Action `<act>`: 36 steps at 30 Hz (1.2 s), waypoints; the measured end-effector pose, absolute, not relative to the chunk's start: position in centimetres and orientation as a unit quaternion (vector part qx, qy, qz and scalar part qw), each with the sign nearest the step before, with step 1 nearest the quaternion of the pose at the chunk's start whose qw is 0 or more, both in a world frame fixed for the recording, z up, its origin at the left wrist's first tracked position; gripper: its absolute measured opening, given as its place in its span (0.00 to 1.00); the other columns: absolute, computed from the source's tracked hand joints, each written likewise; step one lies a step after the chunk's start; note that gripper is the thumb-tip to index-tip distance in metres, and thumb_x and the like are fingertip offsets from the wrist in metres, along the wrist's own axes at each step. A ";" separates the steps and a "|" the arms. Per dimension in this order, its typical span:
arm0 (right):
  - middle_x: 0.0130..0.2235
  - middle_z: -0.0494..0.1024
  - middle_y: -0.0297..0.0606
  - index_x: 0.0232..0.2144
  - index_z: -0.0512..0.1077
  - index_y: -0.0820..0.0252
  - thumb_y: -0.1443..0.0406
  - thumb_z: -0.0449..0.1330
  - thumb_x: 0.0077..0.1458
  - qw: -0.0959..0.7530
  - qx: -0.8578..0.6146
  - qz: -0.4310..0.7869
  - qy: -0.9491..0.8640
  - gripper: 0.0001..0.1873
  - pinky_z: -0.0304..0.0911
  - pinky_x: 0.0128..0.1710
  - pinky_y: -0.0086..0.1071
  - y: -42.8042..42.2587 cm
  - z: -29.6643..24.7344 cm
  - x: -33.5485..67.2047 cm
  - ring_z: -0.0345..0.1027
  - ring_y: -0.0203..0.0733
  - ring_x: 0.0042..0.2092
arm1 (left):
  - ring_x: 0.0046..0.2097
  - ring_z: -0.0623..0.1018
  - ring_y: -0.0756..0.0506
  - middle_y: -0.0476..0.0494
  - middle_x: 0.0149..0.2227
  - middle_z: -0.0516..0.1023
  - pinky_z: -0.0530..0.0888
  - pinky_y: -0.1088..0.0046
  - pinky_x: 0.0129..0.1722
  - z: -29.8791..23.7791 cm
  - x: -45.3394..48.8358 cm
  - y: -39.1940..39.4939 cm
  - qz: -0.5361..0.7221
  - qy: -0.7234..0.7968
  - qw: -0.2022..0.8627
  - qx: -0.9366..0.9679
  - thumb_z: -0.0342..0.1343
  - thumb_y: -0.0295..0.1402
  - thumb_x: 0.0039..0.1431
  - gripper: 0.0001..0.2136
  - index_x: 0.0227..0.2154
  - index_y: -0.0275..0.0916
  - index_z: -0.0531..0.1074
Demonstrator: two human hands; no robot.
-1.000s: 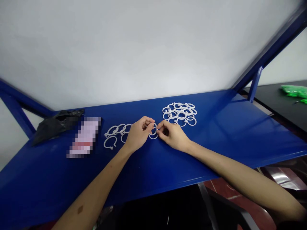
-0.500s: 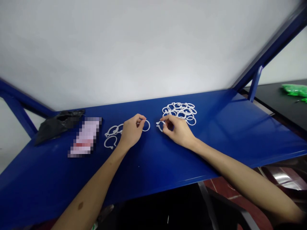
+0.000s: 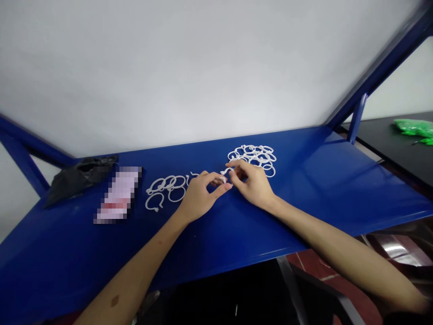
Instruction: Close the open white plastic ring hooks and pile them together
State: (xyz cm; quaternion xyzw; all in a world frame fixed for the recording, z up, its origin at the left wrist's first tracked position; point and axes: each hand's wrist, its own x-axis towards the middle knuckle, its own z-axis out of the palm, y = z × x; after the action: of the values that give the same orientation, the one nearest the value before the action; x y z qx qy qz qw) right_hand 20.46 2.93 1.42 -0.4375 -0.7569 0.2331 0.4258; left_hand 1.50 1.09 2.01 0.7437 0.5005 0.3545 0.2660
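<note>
A white plastic ring (image 3: 228, 170) with a gap and small knobbed ends is in my right hand (image 3: 253, 183), pinched between thumb and fingers. My left hand (image 3: 204, 194) has its thumb and fingertips closed on the near side of this same ring, which they partly hide. Left of my left hand lie several similar white rings (image 3: 169, 195), at least one of them open at a gap. Part of another white ring (image 3: 188, 179) shows just behind the left hand. Beyond my right hand is a heap of overlapping white rings (image 3: 269, 170).
The blue table (image 3: 237, 234) has a pale wall behind it. On its left lie a black plastic bag (image 3: 79, 178) and a blurred-out pinkish item (image 3: 118, 194). Blue braces (image 3: 357, 118) rise at both ends. A green packet (image 3: 414, 127) rests on a black surface at right.
My left hand has moved right, away from the ring it was touching, to the ring in my right hand. Rings it covered now show on the left. My right hand has barely moved.
</note>
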 end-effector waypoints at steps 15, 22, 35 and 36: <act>0.39 0.81 0.38 0.41 0.73 0.58 0.63 0.53 0.68 0.406 -0.341 0.216 -0.820 0.10 0.67 0.37 0.30 2.3 1.1 20.5 0.73 0.36 0.36 | 0.35 0.78 0.46 0.47 0.34 0.81 0.69 0.71 0.38 1.2 0.8 1.4 0.358 0.517 0.165 0.760 0.51 0.39 0.69 0.14 0.33 0.43 0.80; 0.35 0.77 0.40 0.46 0.73 0.62 0.64 0.48 0.71 0.371 -0.310 0.137 -0.864 0.14 0.67 0.36 0.30 2.3 0.6 20.9 0.71 0.36 0.35 | 0.33 0.78 0.47 0.48 0.30 0.81 0.71 0.71 0.38 1.0 0.3 1.7 0.358 0.498 0.096 0.784 0.54 0.37 0.67 0.12 0.33 0.43 0.81; 0.37 0.75 0.42 0.47 0.74 0.62 0.62 0.46 0.72 0.298 -0.327 -0.001 -0.897 0.17 0.61 0.28 0.31 3.0 1.4 21.2 0.68 0.38 0.33 | 0.33 0.78 0.46 0.48 0.34 0.83 0.71 0.70 0.35 1.9 -0.1 1.9 0.325 0.514 0.208 0.766 0.55 0.48 0.64 0.15 0.40 0.44 0.82; 0.39 0.75 0.43 0.45 0.74 0.61 0.62 0.47 0.71 0.301 -0.344 -0.005 -0.889 0.16 0.61 0.29 0.31 3.2 1.6 21.3 0.68 0.38 0.33 | 0.34 0.78 0.45 0.48 0.36 0.83 0.71 0.69 0.37 1.8 -0.4 2.1 0.316 0.516 0.187 0.774 0.55 0.48 0.64 0.16 0.43 0.45 0.81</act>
State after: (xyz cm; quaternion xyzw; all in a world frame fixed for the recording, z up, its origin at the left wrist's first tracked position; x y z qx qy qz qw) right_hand 21.30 3.23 1.63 -0.3442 -0.8894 -0.0045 0.3008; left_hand -0.42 2.14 1.80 0.7739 0.5158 0.3164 0.1867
